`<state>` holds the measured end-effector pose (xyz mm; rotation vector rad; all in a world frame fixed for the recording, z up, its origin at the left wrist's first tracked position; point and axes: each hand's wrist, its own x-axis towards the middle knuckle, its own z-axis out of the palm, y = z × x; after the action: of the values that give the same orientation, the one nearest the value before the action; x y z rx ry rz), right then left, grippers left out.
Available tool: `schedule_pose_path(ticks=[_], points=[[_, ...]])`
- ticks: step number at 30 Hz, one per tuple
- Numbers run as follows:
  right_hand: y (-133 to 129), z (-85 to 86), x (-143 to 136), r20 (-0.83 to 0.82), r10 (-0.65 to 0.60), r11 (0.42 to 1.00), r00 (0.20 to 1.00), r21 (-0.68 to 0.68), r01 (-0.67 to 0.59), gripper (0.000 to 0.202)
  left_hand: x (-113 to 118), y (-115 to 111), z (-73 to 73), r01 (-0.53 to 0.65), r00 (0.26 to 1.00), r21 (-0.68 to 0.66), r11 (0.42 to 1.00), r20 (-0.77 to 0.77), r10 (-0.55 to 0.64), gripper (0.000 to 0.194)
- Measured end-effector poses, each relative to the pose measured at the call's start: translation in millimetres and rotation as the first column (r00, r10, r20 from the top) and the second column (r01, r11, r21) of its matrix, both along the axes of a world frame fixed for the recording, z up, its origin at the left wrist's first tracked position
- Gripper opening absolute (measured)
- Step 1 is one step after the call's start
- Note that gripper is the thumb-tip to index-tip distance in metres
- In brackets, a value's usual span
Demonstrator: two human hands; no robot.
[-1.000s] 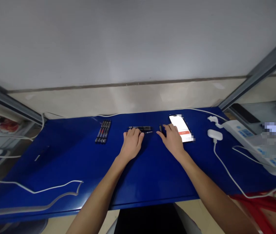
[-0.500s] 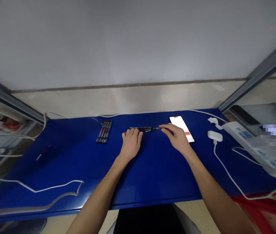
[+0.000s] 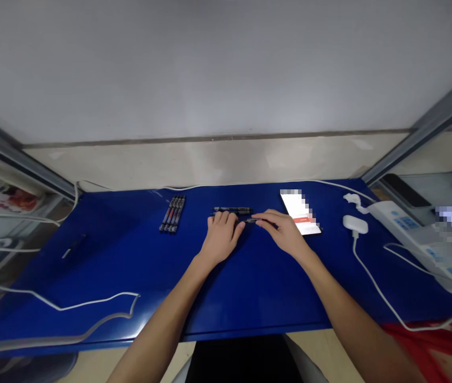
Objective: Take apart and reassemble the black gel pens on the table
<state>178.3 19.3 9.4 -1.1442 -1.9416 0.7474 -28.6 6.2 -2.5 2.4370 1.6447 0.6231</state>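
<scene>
In the head view, my right hand (image 3: 284,227) pinches the right end of a dark pen (image 3: 251,220) between thumb and fingers. My left hand (image 3: 221,236) is closed over the left part of the same pen, so most of it is hidden. Just beyond my left fingertips, dark pens (image 3: 232,209) lie sideways on the blue table (image 3: 249,287). Farther left, several similar pens (image 3: 172,214) rest side by side in a row, one with a reddish marking.
Right of my right hand lies a phone (image 3: 301,213) with a lit screen. A white earbud case (image 3: 355,224) on a cable and a white power strip (image 3: 413,234) sit farther right. A thin dark item (image 3: 74,246) and a white cable (image 3: 90,305) are on the left.
My right hand has shifted left and slightly nearer, closer to my left hand. The held pen now sits lower than the pens behind it, which show more clearly.
</scene>
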Motion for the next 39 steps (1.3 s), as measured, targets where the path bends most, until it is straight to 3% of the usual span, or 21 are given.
schedule_pose_path(ticks=[6,10,15,19,24,28,33,36,39], points=[[-3,-8.3,-9,0.121,0.009,0.995,0.993,-0.104,0.004,0.031,3,-2,0.2,0.119,0.993,-0.014,0.993,-0.006,-0.119,0.034],[-5,-6.8,-10,0.131,0.015,0.986,0.991,-0.164,0.007,0.041,1,1,1.5,0.126,0.991,-0.005,0.992,-0.037,-0.126,0.033],[-5,-4.8,-11,0.047,-0.006,0.995,0.999,-0.098,0.011,0.021,2,1,2.7,0.105,0.994,-0.025,0.994,0.019,-0.104,0.036],[-5,-5.8,-9,0.129,-0.017,0.998,0.991,-0.059,0.024,0.04,3,0,2.3,0.16,0.987,-0.022,0.987,0.007,-0.16,0.035],[-6,-4.2,-11,0.074,0.012,0.996,0.997,-0.085,-0.006,0.024,1,2,4.2,0.099,0.995,-0.029,0.995,0.026,-0.099,0.037],[-7,-2.6,-11,0.111,-0.011,0.999,0.994,-0.046,0.016,0.045,1,1,4.8,0.164,0.986,-0.02,0.986,0.038,-0.164,0.035],[-8,-3.3,-12,0.078,0.025,0.997,0.997,-0.079,-0.019,0.023,2,2,1.8,0.143,0.99,-0.042,0.989,0.016,-0.142,0.043],[-5,-8.2,-13,0.149,-0.016,1.0,0.989,-0.016,0.018,0.033,3,1,1.9,0.168,0.985,-0.045,0.985,0.051,-0.165,0.039],[-3,-11.5,-13,0.192,-0.027,0.999,0.981,-0.041,0.036,0.047,3,1,1.7,0.214,0.976,-0.025,0.976,0.042,-0.213,0.035]])
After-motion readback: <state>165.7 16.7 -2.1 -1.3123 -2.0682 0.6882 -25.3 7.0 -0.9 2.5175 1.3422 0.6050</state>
